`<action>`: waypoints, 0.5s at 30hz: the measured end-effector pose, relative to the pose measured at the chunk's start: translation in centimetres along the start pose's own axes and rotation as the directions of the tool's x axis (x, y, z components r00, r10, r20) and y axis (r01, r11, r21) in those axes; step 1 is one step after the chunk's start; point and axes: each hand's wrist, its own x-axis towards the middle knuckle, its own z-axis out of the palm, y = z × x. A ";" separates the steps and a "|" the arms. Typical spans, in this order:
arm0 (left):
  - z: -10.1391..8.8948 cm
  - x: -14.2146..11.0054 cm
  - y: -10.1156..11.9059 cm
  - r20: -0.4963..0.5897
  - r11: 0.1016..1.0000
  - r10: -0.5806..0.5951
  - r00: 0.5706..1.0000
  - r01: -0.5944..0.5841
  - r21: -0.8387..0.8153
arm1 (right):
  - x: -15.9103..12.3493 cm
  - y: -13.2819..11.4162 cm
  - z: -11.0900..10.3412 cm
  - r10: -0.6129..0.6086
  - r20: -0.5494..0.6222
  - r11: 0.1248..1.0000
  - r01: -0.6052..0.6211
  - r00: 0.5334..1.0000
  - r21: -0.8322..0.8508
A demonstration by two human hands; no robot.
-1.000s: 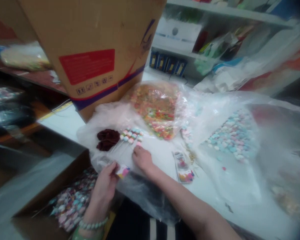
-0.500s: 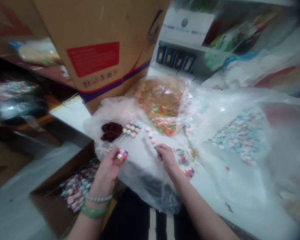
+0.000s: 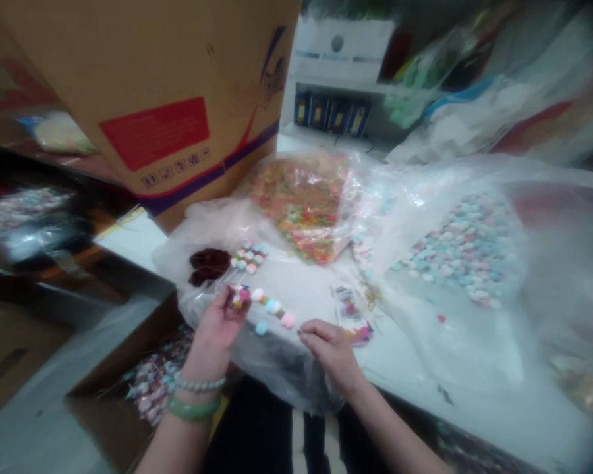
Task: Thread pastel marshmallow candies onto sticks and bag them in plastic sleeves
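My left hand (image 3: 218,324) is closed on a small clear packet with a colourful printed end (image 3: 240,297), held just above the table's front edge. My right hand (image 3: 326,343) pinches the end of a thin stick carrying pastel candy pieces (image 3: 271,308), whose tip points toward the packet. One blue piece (image 3: 261,328) lies under the stick. Behind them more candy sticks (image 3: 247,257) lie on a plastic sheet beside a dark red fabric piece (image 3: 208,264).
A large cardboard box (image 3: 168,99) stands at the back left. A bag of mixed coloured candy (image 3: 301,207) and a big bag of pastel pieces (image 3: 454,243) lie on the white table. Small filled packets (image 3: 353,315) rest right of my hands. A carton of finished packets (image 3: 153,385) sits below left.
My right hand left the row of candy sticks and drew back toward me with one stick. It now holds the stick up to the packet in my left hand.
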 end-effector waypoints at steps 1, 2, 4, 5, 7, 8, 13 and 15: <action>0.1 0.0 -0.1 0.009 1.000 0.017 1.000 -0.017 0.002 | 0.2 0.1 -0.2 -0.004 -0.031 1.000 0.003 1.000 -0.023; 0.1 0.1 -0.2 0.024 1.000 0.028 0.999 -0.028 0.003 | 0.3 0.3 -0.5 -0.014 -0.067 0.998 0.010 0.998 -0.059; -0.1 0.3 -0.4 0.051 0.999 0.041 0.998 -0.042 0.017 | 0.5 0.8 -1.2 -0.046 -0.129 0.989 0.028 0.991 -0.143; -0.4 0.4 -0.5 0.046 0.999 0.034 0.998 -0.036 0.037 | 0.6 1.1 -1.6 -0.055 -0.141 0.985 0.031 0.989 -0.170; -1.3 0.5 -0.5 0.002 0.994 -0.018 1.000 0.018 0.108 | 0.4 1.6 -2.3 -0.034 -0.124 0.986 0.012 0.992 -0.168; -1.9 0.5 -0.4 -0.028 0.988 -0.043 0.999 0.047 0.144 | 0.3 1.8 -2.6 -0.008 -0.101 0.988 -0.008 0.995 -0.152; -4.8 -0.2 0.9 0.012 0.949 -0.043 0.999 0.038 0.312 | -0.8 3.4 -2.6 0.148 -0.002 0.988 -0.148 0.989 -0.040; -5.7 -0.5 1.2 0.094 0.913 -0.075 0.993 0.030 0.408 | -0.9 3.9 -2.1 0.226 0.026 0.971 -0.228 0.974 0.068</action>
